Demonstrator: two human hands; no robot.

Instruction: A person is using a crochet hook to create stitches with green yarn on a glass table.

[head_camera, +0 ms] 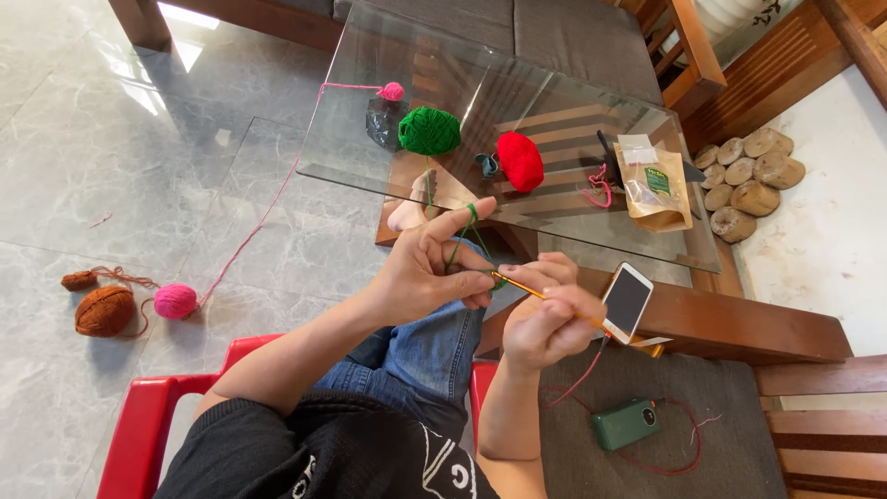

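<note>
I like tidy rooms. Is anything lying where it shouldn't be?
Yes. A pink yarn ball and a brown yarn ball lie on the grey marble floor, not the glass table. The pink strand trails up to a small pink ball.

A: Left hand (pixel 430 273) has green yarn (pixel 471 226) looped over its raised index finger; right hand (pixel 545 319) grips a yellow crochet hook (pixel 517 285).

B: Noted. Green yarn ball (pixel 430 130) and red yarn ball (pixel 520 161) sit on the glass surface (pixel 351 139); phone (pixel 627 301) just beside the right hand.
</note>
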